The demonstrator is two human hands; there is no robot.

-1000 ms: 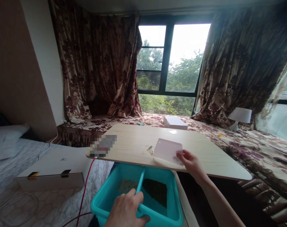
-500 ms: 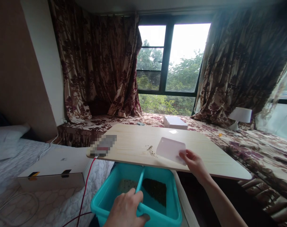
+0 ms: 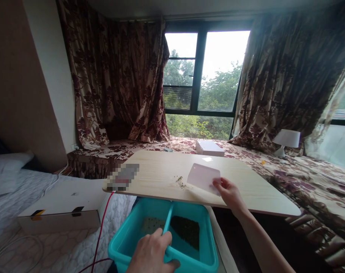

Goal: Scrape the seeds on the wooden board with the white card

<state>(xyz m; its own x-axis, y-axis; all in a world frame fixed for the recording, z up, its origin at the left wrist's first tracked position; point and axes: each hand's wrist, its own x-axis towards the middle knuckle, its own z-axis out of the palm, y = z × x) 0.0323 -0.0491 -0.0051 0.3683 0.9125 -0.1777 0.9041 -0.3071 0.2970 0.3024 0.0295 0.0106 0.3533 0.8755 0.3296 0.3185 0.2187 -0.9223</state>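
Note:
My right hand (image 3: 230, 192) pinches the right edge of a thin, translucent white plastic scraper (image 3: 202, 177), tilted over the pale wooden table (image 3: 158, 167). Just left of the scraper lies a small scatter of dark grains (image 3: 180, 182) on the tabletop. Below the table's near edge is a turquoise two-part bin (image 3: 210, 242). Dark granular matter (image 3: 186, 229) fills part of its right compartment, and a few specks dot the left one. My left hand (image 3: 152, 250) is closed around the bin's near rim where the divider meets it; some fingers are hidden.
A blurred-out device (image 3: 123, 176) with a red cable (image 3: 102, 223) rests at the table's left end. A white carton (image 3: 64, 204) lies on the bed at left. Behind the table, a white box (image 3: 210, 148) and a lamp (image 3: 286, 140) stand on the floral-covered ledge.
The view has shifted very slightly. Both hands, the scraper and the bin hold nearly the same places, and the grains look much the same.

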